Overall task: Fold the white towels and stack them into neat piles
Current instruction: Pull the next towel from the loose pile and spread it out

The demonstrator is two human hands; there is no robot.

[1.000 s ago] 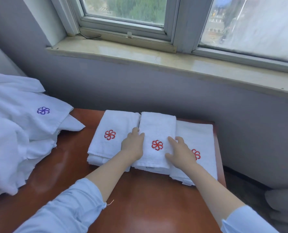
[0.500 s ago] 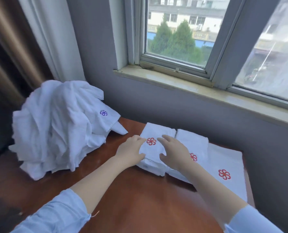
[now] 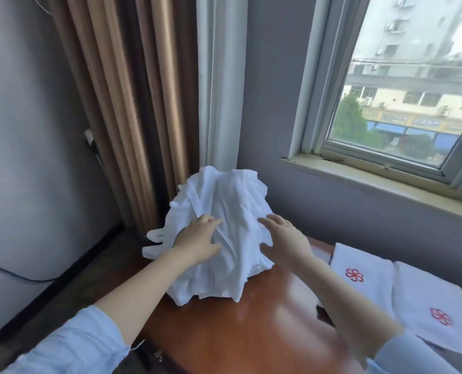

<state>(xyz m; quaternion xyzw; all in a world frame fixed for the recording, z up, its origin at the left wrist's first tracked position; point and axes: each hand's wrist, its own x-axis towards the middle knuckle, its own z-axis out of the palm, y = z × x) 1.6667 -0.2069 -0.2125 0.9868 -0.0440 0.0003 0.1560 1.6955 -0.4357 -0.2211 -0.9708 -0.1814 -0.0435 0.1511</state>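
A crumpled heap of unfolded white towels (image 3: 224, 211) sits at the left end of the brown wooden table (image 3: 251, 333). My left hand (image 3: 197, 238) lies on the heap's front left with fingers spread. My right hand (image 3: 283, 238) reaches its right side, fingers apart, at or just off the cloth. Two folded white towels with red flower logos lie flat at the right: one (image 3: 364, 271) nearer the heap, another (image 3: 434, 309) beside it toward the right edge. Neither hand holds a towel.
Brown and white curtains (image 3: 148, 103) hang behind the heap. A stone window sill (image 3: 386, 179) runs along the grey wall at the right. Left of the table a dark floor strip meets a pale wall with a black cable.
My view swung left from the folded towels to the heap. Both hands left the folded stacks and moved left onto the crumpled heap.
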